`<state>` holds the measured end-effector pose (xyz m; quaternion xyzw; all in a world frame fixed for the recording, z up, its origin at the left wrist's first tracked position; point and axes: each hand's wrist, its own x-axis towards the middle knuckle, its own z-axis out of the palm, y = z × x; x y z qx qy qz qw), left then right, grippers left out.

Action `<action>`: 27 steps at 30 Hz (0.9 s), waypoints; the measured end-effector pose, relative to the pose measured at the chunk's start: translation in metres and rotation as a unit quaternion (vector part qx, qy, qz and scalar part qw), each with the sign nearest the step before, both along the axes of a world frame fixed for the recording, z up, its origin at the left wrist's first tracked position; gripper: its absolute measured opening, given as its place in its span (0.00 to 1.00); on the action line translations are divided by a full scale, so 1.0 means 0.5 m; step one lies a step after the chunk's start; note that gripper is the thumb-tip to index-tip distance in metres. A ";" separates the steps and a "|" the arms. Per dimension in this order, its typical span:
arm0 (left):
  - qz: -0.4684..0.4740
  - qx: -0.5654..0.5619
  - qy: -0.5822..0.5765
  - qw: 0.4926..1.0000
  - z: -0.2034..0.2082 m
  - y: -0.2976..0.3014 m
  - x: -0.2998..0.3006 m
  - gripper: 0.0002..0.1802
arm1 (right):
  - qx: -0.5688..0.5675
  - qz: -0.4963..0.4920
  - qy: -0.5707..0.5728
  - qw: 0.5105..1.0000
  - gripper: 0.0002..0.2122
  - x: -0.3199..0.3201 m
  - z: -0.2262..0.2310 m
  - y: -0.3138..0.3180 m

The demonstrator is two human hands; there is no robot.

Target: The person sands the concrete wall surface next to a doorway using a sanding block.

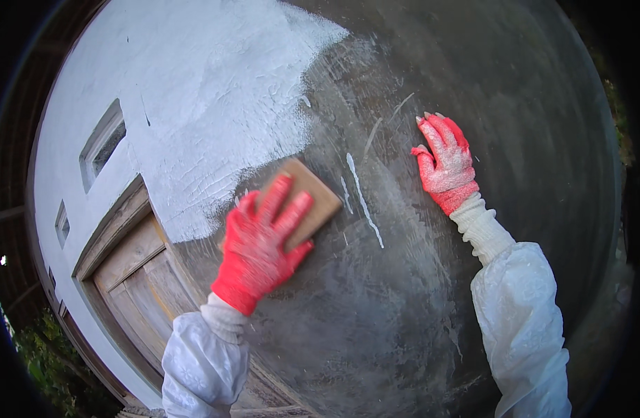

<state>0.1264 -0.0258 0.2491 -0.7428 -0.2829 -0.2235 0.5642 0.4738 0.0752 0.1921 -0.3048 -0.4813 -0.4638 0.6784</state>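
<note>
Wooden door left of plastered wall.

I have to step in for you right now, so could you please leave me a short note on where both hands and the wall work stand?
Left hand, in a red glove, presses a flat tan wooden float against the wall, at the lower edge of the white coat.
Right hand, also red-gloved, lies flat on bare grey wall, holding nothing.
Done: the upper left part of the wall is white, down towards the wooden door.
Left: the grey area to the right and below, which shows only thin white streaks and smears.
</note>
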 end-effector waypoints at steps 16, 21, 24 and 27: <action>0.006 0.072 -0.110 0.991 0.093 0.027 0.136 0.45 | 0.020 0.080 0.033 0.996 0.25 -0.008 0.003 0.012; 0.039 0.115 -0.181 0.976 0.183 0.030 0.223 0.43 | 0.061 0.174 0.065 0.981 0.24 0.016 0.000 0.002; -0.023 -0.005 0.110 0.994 0.031 0.039 0.252 0.44 | 0.077 0.218 0.091 0.969 0.22 0.031 -0.010 0.013; -0.032 -0.034 0.149 0.988 0.040 0.048 0.245 0.44 | 0.074 0.252 0.089 0.961 0.21 0.028 -0.011 0.015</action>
